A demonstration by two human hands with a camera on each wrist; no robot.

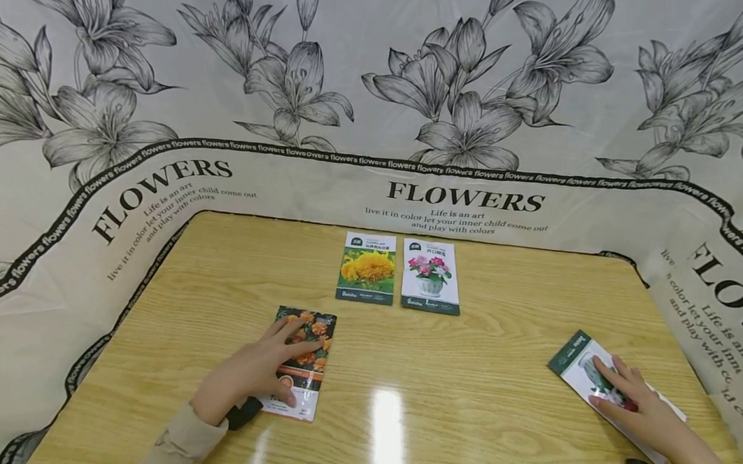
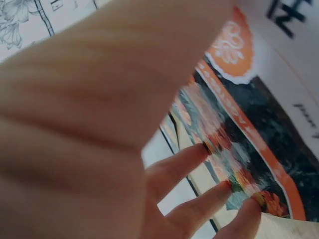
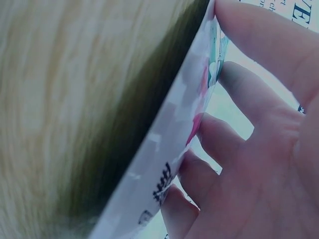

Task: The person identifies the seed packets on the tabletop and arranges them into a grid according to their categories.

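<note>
In the head view my left hand [image 1: 247, 373] rests with spread fingers on a dark seed packet of orange flowers [image 1: 305, 381], at the left of the table. Several fingertips [image 2: 197, 152] touch the front of that packet in the left wrist view. At the table's right my right hand [image 1: 642, 411] lies over a tilted white seed packet [image 1: 573, 355] with a green end and a flower picture. The right wrist view has its fingertips [image 3: 212, 129] against the packet's printed face, with a shadow along the packet's edge.
Two more seed packets lie side by side near the table's back edge: one with yellow flowers [image 1: 367, 267], one with pink flowers in a pot [image 1: 431, 277]. A white flower-printed cloth [image 1: 323, 187] borders the wooden table [image 1: 452, 376] at the back and sides.
</note>
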